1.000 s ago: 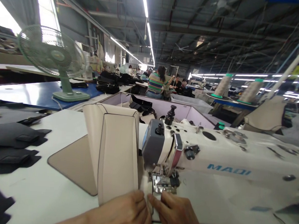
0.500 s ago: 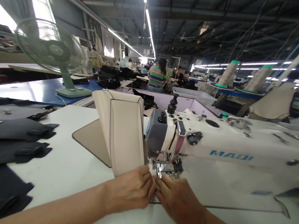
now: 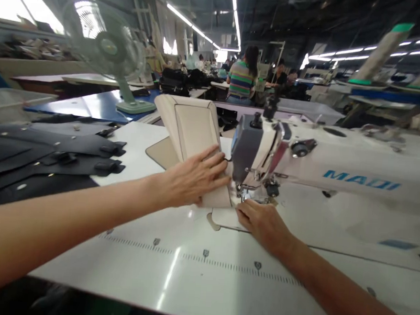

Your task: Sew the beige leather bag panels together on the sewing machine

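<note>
A folded beige leather-like piece with dark edge lines stands at the left of the sewing machine, its lower corner by the presser foot. On its lower part lies my left hand, fingers stretched and spread. My right hand is closed at the corner beside the presser foot, fingertips pressed together on the beige edge. The needle tip and the exact spot under the foot are hidden.
Dark grey pieces with buckles are heaped on the left of the white table, which has a printed ruler. Behind stand a green fan and thread cones. A person in a striped shirt is farther back.
My left hand has gone from a closed grip near the presser foot to lying spread on the beige piece. My right hand stays by the foot. The camera view has tilted down and left.
</note>
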Available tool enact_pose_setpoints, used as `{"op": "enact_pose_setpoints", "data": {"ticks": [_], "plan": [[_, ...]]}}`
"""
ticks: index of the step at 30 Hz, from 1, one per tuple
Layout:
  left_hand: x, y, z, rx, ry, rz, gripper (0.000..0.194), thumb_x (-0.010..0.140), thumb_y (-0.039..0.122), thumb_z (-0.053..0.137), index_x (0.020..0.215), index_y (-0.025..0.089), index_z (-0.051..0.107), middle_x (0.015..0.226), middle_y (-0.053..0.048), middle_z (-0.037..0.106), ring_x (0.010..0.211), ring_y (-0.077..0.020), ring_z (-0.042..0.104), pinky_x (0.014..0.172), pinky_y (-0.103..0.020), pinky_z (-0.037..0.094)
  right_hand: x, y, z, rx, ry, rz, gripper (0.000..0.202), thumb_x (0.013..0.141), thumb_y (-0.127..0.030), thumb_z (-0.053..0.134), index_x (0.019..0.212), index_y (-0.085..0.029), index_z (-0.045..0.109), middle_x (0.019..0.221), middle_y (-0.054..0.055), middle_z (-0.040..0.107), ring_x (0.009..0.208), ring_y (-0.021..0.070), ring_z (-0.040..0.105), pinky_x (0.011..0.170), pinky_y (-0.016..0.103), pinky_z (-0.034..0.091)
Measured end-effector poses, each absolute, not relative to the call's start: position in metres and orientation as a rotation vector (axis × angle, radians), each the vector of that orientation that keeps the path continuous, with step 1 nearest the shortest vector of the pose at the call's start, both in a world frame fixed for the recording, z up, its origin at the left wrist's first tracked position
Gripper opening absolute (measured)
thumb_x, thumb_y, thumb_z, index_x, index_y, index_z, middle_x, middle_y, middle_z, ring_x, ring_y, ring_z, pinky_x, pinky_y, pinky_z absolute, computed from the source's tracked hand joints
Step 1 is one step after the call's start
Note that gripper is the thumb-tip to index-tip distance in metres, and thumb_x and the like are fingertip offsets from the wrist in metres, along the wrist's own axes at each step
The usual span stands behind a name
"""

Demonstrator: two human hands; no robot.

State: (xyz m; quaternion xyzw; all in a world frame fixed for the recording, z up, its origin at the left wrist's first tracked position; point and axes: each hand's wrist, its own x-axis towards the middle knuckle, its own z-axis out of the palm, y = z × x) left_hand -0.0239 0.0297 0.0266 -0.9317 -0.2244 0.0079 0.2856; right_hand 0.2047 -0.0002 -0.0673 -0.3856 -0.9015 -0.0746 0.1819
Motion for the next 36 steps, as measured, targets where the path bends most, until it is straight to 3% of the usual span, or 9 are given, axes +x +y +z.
{"op": "enact_pose_setpoints", "data": {"ticks": [2,5,8,11,16,23,26,29,36], "plan": [[-0.024,0.029,0.022,-2.519,-0.493,0.033,0.069,0.069,0.050,0.077,0.118,0.009,0.050,0.117,-0.016,0.053,0.116,-0.0326,0.043,0.110,-0.049,0.019,0.205,0.000,-0.068,-1.074,-2.535,-0.193,0.024,0.096,-0.016,0.044,0.078,-0.015,0.059,0.070,0.002,0.058,0.059,0.0135,0.054,0.054,0.027,0.029],[-0.020,0.024,0.008,-2.519,-0.369,-0.090,0.014,0.093,0.020,0.050,0.102,0.011,0.056,0.098,-0.010,0.058,0.097,-0.0240,0.050,0.102,-0.045,0.027,0.205,0.001,-0.068,-1.030,-2.542,-0.229,0.030,0.098,-0.020,0.038,0.079,-0.016,0.060,0.071,0.003,0.058,0.059,0.0144,0.053,0.055,0.028,0.029],[-0.013,0.021,-0.009,-2.516,-0.289,-0.223,0.026,0.096,0.005,0.034,0.092,0.011,0.059,0.091,-0.007,0.059,0.090,-0.0211,0.051,0.086,-0.039,0.034,0.206,0.002,-0.068,-0.987,-2.587,-0.288,0.032,0.100,-0.021,0.036,0.079,-0.015,0.060,0.071,0.004,0.058,0.057,0.0142,0.051,0.053,0.029,0.027],[-0.007,0.022,-0.023,-2.542,-0.205,-0.294,0.027,0.096,0.007,0.037,0.083,0.013,0.060,0.086,-0.005,0.059,0.083,-0.0185,0.051,0.071,-0.034,0.034,0.207,-0.002,-0.068,-0.975,-2.644,-0.334,0.030,0.100,-0.016,0.036,0.081,-0.014,0.060,0.072,0.004,0.057,0.058,0.0144,0.052,0.051,0.030,0.026],[0.000,0.025,-0.034,-2.568,-0.128,-0.408,0.021,0.091,0.008,0.045,0.078,0.012,0.060,0.078,-0.004,0.057,0.071,-0.0179,0.050,0.062,-0.035,0.033,0.208,-0.018,-0.072,-1.065,-2.627,-0.467,0.020,0.098,-0.010,0.040,0.098,-0.013,0.060,0.073,0.003,0.059,0.057,0.0145,0.053,0.047,0.030,0.027],[-0.001,0.029,-0.043,-2.595,-0.095,-0.441,0.020,0.089,0.011,0.046,0.075,0.013,0.060,0.071,-0.005,0.054,0.065,-0.0179,0.048,0.062,-0.035,0.035,0.200,-0.028,-0.090,-1.210,-2.559,-0.554,0.030,0.095,-0.012,0.046,0.123,-0.005,0.051,0.081,0.006,0.062,0.060,0.0180,0.058,0.043,0.032,0.034],[0.000,0.034,-0.047,-2.612,-0.137,-0.443,0.021,0.091,0.018,0.047,0.075,0.013,0.060,0.071,-0.005,0.055,0.066,-0.0185,0.048,0.062,-0.035,0.035,0.200,-0.025,-0.091,-1.169,-2.568,-0.575,0.034,0.091,-0.011,0.051,0.123,-0.001,0.050,0.080,0.006,0.062,0.057,0.0186,0.059,0.039,0.033,0.031],[0.002,0.041,-0.052,-2.573,-0.108,-0.481,0.019,0.089,0.010,0.049,0.074,0.013,0.061,0.072,-0.005,0.055,0.067,-0.0185,0.050,0.061,-0.034,0.033,0.201,-0.023,-0.091,-1.110,-2.519,-0.619,0.030,0.090,-0.010,0.052,0.119,-0.003,0.053,0.074,0.004,0.060,0.054,0.0174,0.058,0.038,0.033,0.026],[0.005,0.051,-0.057,-2.602,-0.091,-0.505,0.018,0.084,0.006,0.053,0.068,0.013,0.059,0.074,-0.006,0.057,0.071,-0.0201,0.049,0.063,-0.035,0.034,0.199,-0.017,-0.094,-1.052,-2.364,-0.669,0.028,0.100,-0.012,0.031,0.112,-0.007,0.056,0.064,0.000,0.056,0.046,0.0131,0.054,0.038,0.032,0.020]]}}
